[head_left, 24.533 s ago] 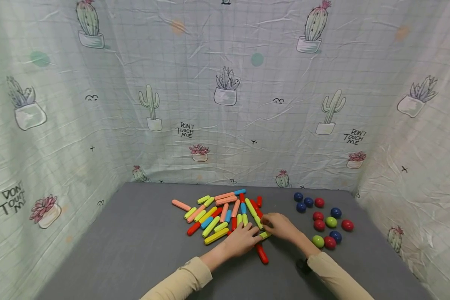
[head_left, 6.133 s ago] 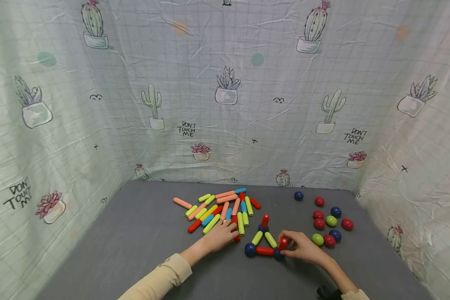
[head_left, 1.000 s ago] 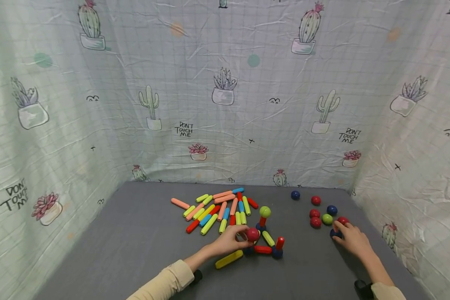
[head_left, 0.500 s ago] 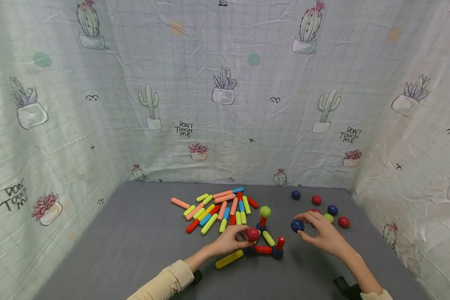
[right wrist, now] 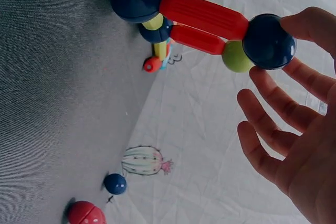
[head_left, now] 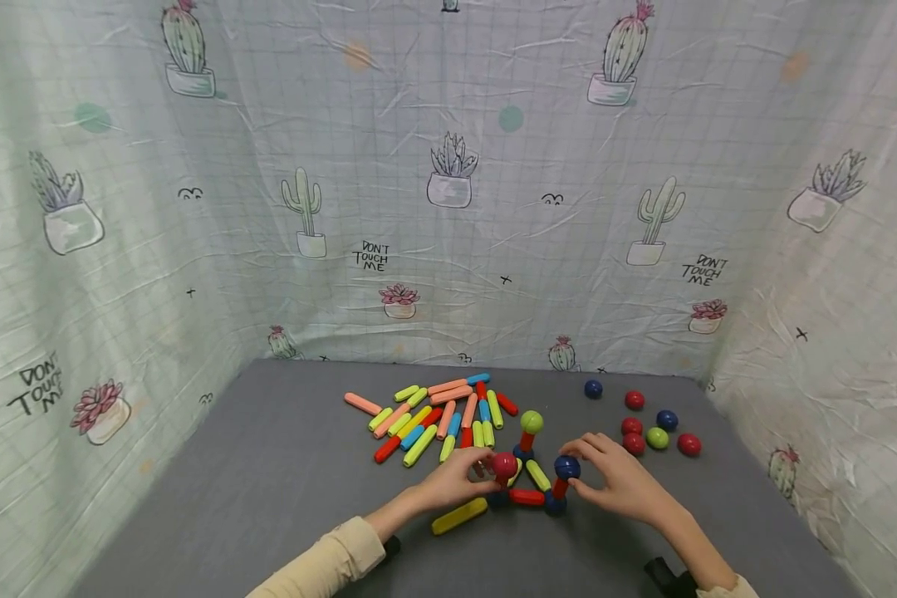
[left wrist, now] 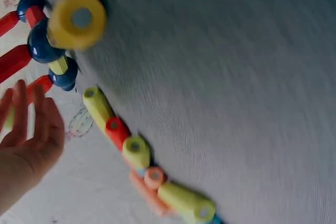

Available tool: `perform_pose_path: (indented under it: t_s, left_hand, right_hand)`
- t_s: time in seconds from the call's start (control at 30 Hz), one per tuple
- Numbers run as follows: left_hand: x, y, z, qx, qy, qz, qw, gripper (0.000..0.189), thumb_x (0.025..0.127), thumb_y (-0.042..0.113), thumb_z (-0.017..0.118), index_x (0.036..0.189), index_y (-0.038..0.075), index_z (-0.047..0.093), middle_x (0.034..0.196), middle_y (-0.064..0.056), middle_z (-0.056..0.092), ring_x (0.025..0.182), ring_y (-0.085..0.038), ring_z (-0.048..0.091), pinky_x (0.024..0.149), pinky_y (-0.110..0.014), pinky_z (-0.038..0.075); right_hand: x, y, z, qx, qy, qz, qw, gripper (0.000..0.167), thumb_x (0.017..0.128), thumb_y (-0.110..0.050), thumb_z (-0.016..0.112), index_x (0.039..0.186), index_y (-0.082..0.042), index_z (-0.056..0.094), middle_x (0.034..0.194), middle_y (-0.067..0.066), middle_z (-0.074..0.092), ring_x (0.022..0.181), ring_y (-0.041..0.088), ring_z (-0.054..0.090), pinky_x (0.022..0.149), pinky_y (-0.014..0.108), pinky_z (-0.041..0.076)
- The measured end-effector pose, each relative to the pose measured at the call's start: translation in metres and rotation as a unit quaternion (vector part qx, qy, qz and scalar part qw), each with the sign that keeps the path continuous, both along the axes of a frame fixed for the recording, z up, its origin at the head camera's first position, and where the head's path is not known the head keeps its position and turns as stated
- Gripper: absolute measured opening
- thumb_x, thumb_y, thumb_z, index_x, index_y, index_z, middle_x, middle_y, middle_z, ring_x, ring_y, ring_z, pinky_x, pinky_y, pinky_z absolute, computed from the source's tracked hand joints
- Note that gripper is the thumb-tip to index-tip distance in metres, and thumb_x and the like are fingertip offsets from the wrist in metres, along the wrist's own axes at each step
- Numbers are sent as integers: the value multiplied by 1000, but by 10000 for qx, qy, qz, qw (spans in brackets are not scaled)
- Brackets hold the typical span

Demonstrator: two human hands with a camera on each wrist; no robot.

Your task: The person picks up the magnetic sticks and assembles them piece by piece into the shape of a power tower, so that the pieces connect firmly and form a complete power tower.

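A magnetic ball-and-stick frame stands in front of me: blue balls at the corners of a triangle of green sticks (head_left: 537,475) and a red stick (head_left: 526,497), with red sticks rising from the corners. My left hand (head_left: 454,480) pinches a red ball (head_left: 504,464) atop the left upright. With thumb and fingers, my right hand (head_left: 622,484) holds a blue ball (head_left: 566,468) at the tip of the right upright (right wrist: 205,15). A green ball (head_left: 531,422) caps the back upright. The left wrist view shows the left hand (left wrist: 32,135) beside the frame.
Loose coloured sticks (head_left: 420,446) lie in a spread behind and left of the frame. One yellow stick (head_left: 459,516) lies near my left wrist. Several red, blue and green balls (head_left: 657,438) sit at the right. A patterned curtain (head_left: 448,274) encloses the grey table (head_left: 284,490).
Over the earlier frames, the triangle was built, uprights added and the green ball placed. In the last second, my right hand brought a blue ball leftward onto the right upright; my left hand stayed.
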State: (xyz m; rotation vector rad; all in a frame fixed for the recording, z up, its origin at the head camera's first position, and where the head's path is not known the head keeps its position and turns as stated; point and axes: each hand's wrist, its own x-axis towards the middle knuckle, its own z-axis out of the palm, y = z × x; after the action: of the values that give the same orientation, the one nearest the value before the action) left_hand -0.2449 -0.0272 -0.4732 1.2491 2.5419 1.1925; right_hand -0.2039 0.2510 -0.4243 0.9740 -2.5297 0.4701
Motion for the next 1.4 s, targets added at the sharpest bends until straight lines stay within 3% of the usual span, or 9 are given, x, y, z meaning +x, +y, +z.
perform_pose_path:
  t_s: [0.07, 0.2, 0.47, 0.57, 0.67, 0.83, 1.07, 1.2, 1.4]
  left_hand:
    - [1, -3, 0, -746, 474, 182, 9959, 26, 80, 28, 65, 100, 11, 58, 90, -2, 63, 77, -7, 55, 67, -17, 47]
    - [6, -7, 0, -2224, 1235, 416, 9662, 33, 76, 43, 66, 94, 16, 59, 80, 5, 58, 68, -2, 46, 57, -13, 38]
    - [15, -10, -4, -3238, 1497, 366, 9335, 27, 75, 44, 66, 85, 20, 60, 66, 10, 44, 61, -4, 38, 52, -18, 28]
    - [19, -10, -6, -3416, 1751, 355, 9227, 22, 76, 37, 66, 90, 21, 62, 70, 9, 48, 64, -5, 40, 55, -20, 30]
    - [25, -10, -3, -3488, 2479, 366, 9031, 21, 77, 33, 65, 94, 22, 62, 77, 7, 54, 69, -7, 44, 58, -21, 34]
    - [46, -5, 19, -3340, 3930, 278, 8563, 14, 81, 33, 62, 93, 25, 62, 83, 6, 55, 75, -10, 46, 62, -22, 37]
    - [72, 14, 53, -3135, 5310, -139, 7871, 17, 89, 34, 51, 99, 25, 61, 93, 5, 54, 86, -11, 46, 73, -24, 39]
    - [68, 33, 63, -2928, 5895, -87, 7528, 17, 92, 31, 48, 99, 24, 61, 95, 6, 53, 86, -10, 45, 76, -26, 38]
    - [48, 58, 52, -2995, 6143, 30, 7300, 18, 92, 28, 47, 101, 25, 63, 98, 5, 53, 86, -11, 44, 77, -27, 40]
  right_hand:
    - [1, 1, -1, 4, -41, -53, 10000, 36, 70, -21, 74, 101, -20, 58, 94, -13, 54, 83, 1, 49, 69, 24, 46]
    - [3, 3, -3, -25, -181, -146, 9997, 38, 70, -24, 73, 104, -21, 57, 97, -14, 53, 84, 1, 49, 70, 24, 47]
    - [4, 4, -7, -120, -189, -145, 9996, 39, 71, -24, 73, 106, -22, 56, 97, -15, 52, 83, 0, 48, 69, 23, 46]
    - [4, 4, -7, -178, -169, -104, 9996, 40, 71, -22, 74, 106, -21, 57, 97, -13, 53, 83, 0, 49, 69, 23, 46]
    - [5, 3, -7, -199, -173, -85, 9996, 40, 70, -20, 74, 106, -20, 57, 98, -11, 54, 84, 2, 50, 69, 24, 47]
    - [6, 1, -7, -178, -304, -186, 9992, 40, 71, -23, 73, 107, -21, 57, 100, -12, 54, 85, 4, 51, 70, 25, 47]
    - [6, 1, -7, -255, -363, -175, 9989, 39, 71, -21, 73, 107, -20, 56, 100, -11, 54, 86, 6, 53, 71, 25, 48]
    - [5, 3, -7, -359, -345, -110, 9987, 39, 71, -18, 73, 107, -18, 56, 100, -9, 54, 85, 9, 53, 70, 26, 48]
    - [4, 3, -8, -419, -354, -16, 9985, 37, 74, -16, 71, 108, -16, 56, 102, -7, 55, 85, 11, 54, 70, 26, 48]
